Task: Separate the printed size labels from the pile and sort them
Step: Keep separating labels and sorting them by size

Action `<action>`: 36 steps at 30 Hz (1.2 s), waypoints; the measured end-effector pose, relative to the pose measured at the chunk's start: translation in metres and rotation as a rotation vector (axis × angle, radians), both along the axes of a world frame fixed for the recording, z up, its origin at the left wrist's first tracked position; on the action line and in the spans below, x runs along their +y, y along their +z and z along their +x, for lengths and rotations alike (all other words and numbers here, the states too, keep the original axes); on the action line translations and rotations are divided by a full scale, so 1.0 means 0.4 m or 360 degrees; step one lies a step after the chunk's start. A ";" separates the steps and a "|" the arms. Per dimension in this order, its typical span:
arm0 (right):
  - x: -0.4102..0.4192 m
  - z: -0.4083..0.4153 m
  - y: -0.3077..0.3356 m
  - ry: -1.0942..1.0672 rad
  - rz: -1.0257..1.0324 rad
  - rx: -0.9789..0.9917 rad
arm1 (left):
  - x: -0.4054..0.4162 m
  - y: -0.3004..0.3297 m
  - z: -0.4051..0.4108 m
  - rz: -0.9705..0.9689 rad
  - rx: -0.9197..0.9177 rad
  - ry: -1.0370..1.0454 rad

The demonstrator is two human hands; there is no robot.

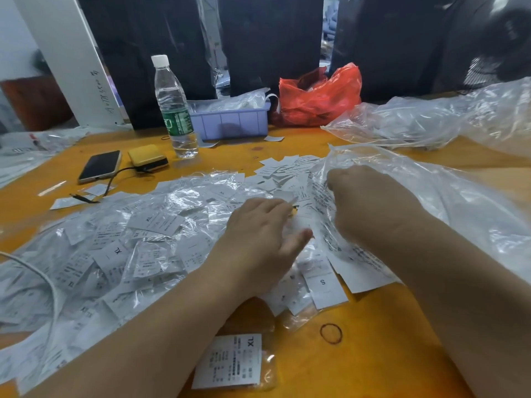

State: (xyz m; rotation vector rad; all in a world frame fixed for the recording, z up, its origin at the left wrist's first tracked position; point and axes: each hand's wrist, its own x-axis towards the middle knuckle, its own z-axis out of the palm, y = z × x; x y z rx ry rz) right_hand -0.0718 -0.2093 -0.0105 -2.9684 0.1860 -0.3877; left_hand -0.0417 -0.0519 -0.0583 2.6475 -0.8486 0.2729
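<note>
The left hand (258, 237) lay flat, fingers straight, its grip apart, pressing on the pile of printed size labels (120, 254) spread in clear plastic across the orange counter (373, 354). The right hand (370, 202) had its grip clamped on a clear plastic bag (431, 191) just beside the pile. An XL label (230, 360) lay apart, nearer the person.

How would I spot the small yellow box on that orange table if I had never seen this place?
Start at the clear plastic water bottle with the white cap, standing at the back of the orange table. Just left of its base lies the small yellow box with a dark lower edge, a black cable running from it. The flat black phone beside it is dark; only the box is yellow.
</note>
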 end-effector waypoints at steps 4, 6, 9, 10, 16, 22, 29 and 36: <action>-0.003 0.011 -0.003 0.0130 0.0184 -0.0308 | 0.021 0.028 -0.006 -0.0478 -0.0121 0.0072; -0.003 0.017 -0.005 0.0214 0.0428 -0.0304 | 0.031 0.039 -0.007 -0.0670 -0.0162 0.0113; 0.004 0.017 0.007 0.0362 0.1226 -0.0197 | 0.054 0.057 -0.002 -0.1007 -0.0100 0.0172; 0.008 0.017 0.013 0.0427 0.1518 -0.0132 | 0.063 0.063 0.002 -0.1111 -0.0076 0.0181; 0.039 0.020 0.013 0.0712 0.2587 0.0190 | 0.091 0.083 0.006 -0.1398 0.0237 0.0123; 0.055 0.018 0.003 0.0827 0.2831 0.0328 | 0.086 0.087 -0.012 -0.1394 0.0410 -0.0039; 0.052 0.016 0.000 0.1030 0.2975 0.0392 | 0.092 0.080 0.001 -0.1238 0.0195 0.0182; 0.051 0.020 -0.008 0.0911 0.2803 0.0363 | 0.084 0.091 -0.015 -0.1294 0.0775 -0.0057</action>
